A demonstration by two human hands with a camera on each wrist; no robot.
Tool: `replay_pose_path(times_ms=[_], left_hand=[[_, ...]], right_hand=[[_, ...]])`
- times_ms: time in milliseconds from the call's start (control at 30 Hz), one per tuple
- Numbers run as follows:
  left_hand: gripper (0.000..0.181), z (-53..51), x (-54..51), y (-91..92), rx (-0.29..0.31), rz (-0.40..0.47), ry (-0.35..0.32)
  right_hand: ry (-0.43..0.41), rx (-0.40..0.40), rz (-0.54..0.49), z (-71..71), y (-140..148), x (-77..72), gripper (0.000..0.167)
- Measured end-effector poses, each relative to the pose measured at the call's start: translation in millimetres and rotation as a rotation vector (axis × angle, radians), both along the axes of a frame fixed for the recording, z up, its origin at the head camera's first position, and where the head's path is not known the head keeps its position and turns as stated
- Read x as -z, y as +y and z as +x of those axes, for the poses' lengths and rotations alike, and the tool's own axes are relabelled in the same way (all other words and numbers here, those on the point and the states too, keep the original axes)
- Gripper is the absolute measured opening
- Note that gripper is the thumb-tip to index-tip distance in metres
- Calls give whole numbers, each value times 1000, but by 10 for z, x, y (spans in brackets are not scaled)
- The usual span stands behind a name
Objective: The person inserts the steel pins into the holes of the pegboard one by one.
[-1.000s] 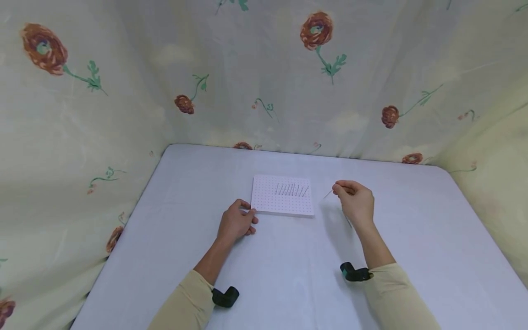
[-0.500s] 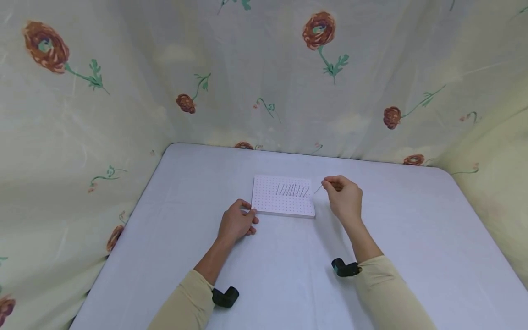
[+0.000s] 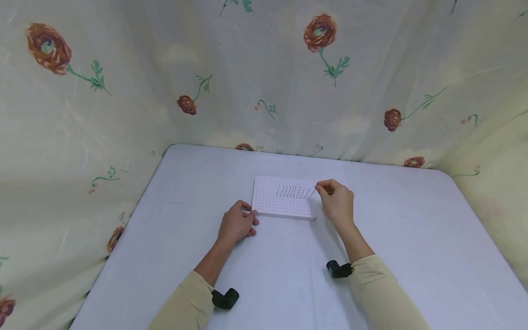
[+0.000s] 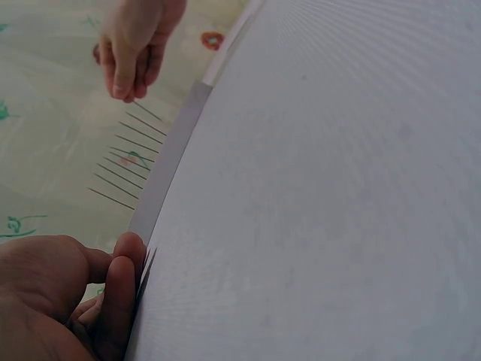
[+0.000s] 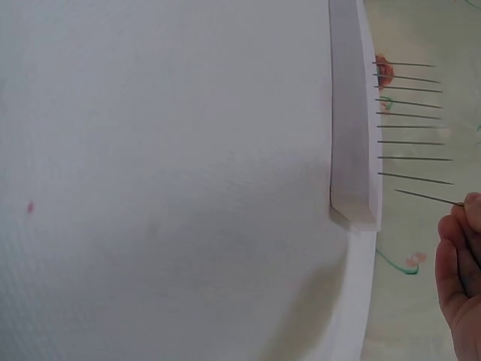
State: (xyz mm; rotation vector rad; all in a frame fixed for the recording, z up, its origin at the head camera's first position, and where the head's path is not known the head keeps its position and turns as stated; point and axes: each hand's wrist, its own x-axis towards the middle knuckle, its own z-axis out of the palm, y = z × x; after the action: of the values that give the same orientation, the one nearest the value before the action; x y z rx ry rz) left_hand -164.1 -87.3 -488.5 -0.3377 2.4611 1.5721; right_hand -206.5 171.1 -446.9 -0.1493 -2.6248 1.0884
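A white pegboard point(image 3: 268, 205) with rows of small holes lies on the table. Several thin metal pins point(image 3: 289, 191) stand in one row across it, leaning slightly at different angles. Over the board's right edge, my right hand point(image 3: 337, 201) pinches another thin metal pin point(image 5: 427, 198) between thumb and fingertips. In the right wrist view that pin's tip points at the board and stands a little apart from its face. My left hand point(image 3: 236, 223) holds the board's near left corner with curled fingers and thumb; the left wrist view shows the fingertips point(image 4: 129, 248) against its edge.
A white-covered table point(image 3: 272, 279) surrounds the board. Behind and at the sides hangs a flowered curtain point(image 3: 231, 59). Each sleeve cuff carries a small black camera, one on the left point(image 3: 225, 299) and one on the right point(image 3: 339, 269).
My right hand has moved left with the pin, from beside the board to its right edge, close to the end of the row. My left hand stays at the corner.
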Motion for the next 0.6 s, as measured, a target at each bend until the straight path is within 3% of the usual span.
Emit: replay_pose_path(times_ms=[600], left_hand=[[25, 14, -13, 3, -5, 2, -12]], right_hand=[[-40, -15, 30, -20, -64, 85, 15]])
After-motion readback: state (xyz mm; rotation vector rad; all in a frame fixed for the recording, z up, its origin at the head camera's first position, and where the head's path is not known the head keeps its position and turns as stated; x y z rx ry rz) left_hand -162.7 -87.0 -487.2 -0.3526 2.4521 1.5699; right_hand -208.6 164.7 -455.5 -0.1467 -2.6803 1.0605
